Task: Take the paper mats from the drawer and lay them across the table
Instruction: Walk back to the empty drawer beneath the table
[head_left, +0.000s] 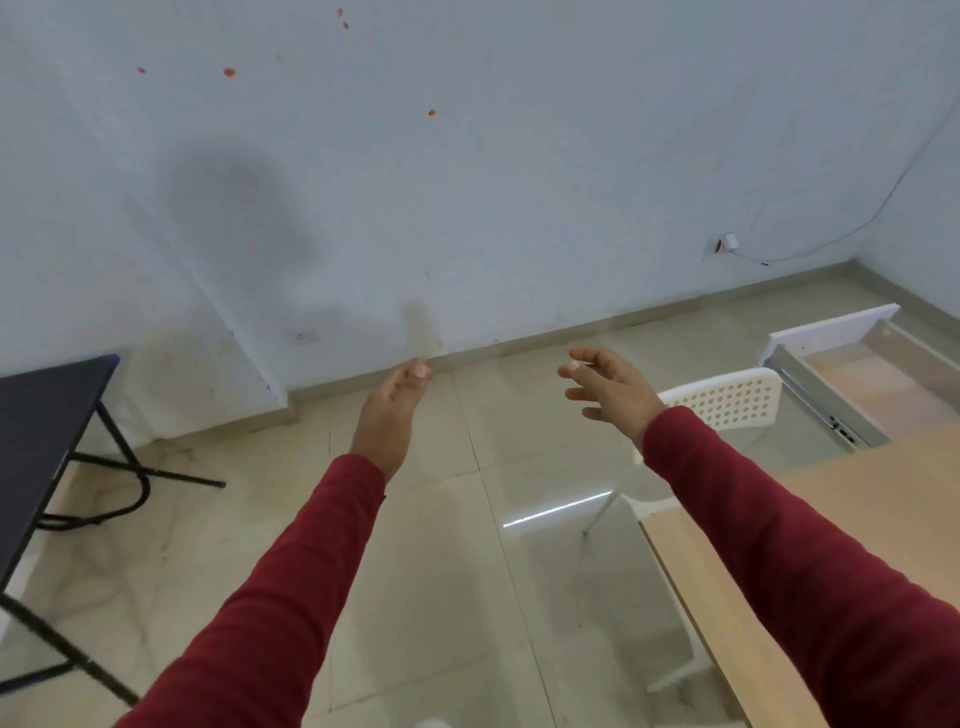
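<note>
Left grip (390, 410) loosely curled, right grip (608, 387) spread, both empty; drawer (852, 364) beyond bench (810, 499) pulled out, mats not visible.

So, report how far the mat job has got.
Done: the drawer on the right stands pulled open; its visible part shows a bare bottom, and I cannot make out mats in it. In hand: nothing. The left hand and right hand are both open and empty, stretched out above the floor. Left: the wooden table shows no mats on the part in view, so fetching and laying remain.
</note>
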